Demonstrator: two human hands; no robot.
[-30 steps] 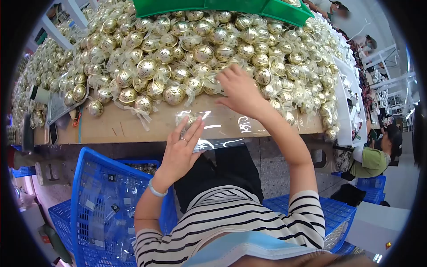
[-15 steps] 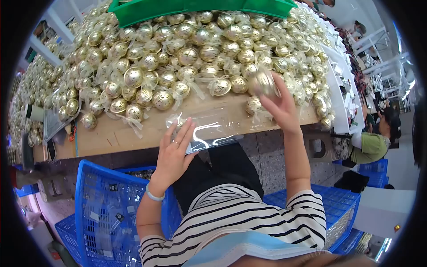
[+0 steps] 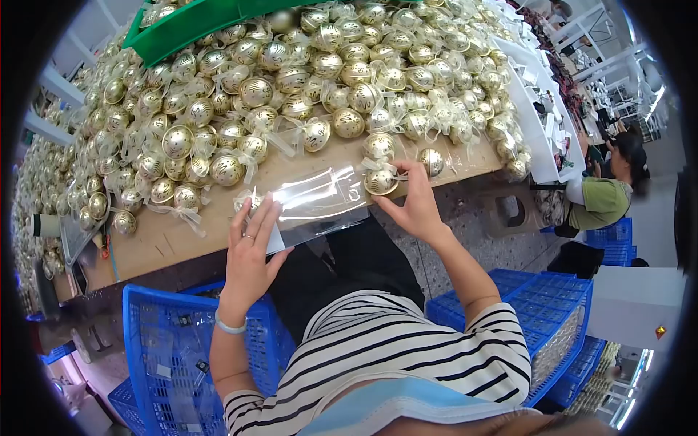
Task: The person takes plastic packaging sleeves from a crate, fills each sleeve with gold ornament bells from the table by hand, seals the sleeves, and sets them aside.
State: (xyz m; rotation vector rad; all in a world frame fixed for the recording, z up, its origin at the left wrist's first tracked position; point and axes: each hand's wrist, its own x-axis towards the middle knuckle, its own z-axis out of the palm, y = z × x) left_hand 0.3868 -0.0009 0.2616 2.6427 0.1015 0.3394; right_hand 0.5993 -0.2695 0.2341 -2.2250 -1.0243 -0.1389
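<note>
My left hand [image 3: 249,256] rests at the left end of a clear plastic package [image 3: 320,195], its fingers over the top and thumb at the near edge. Part of a gold ball with pale ribbon shows by those fingertips. My right hand [image 3: 417,205] is closed around a shiny gold patterned ball ornament [image 3: 381,180] at the package's right end. I cannot tell whether this ball is inside the package or only against its opening. Another gold ball [image 3: 430,162] lies just right of the right hand.
A large heap of gold balls [image 3: 291,80] with sheer ribbons covers the wooden table [image 3: 163,243]. Behind stands a green tray [image 3: 196,27], and at right a white bin [image 3: 534,109]. Blue crates [image 3: 163,363] flank me; a person in green [image 3: 600,200] sits at right.
My right hand has brought its gold ball down and left from above the heap to the package's right end. My left hand stays on the package. The whole view has shifted.
</note>
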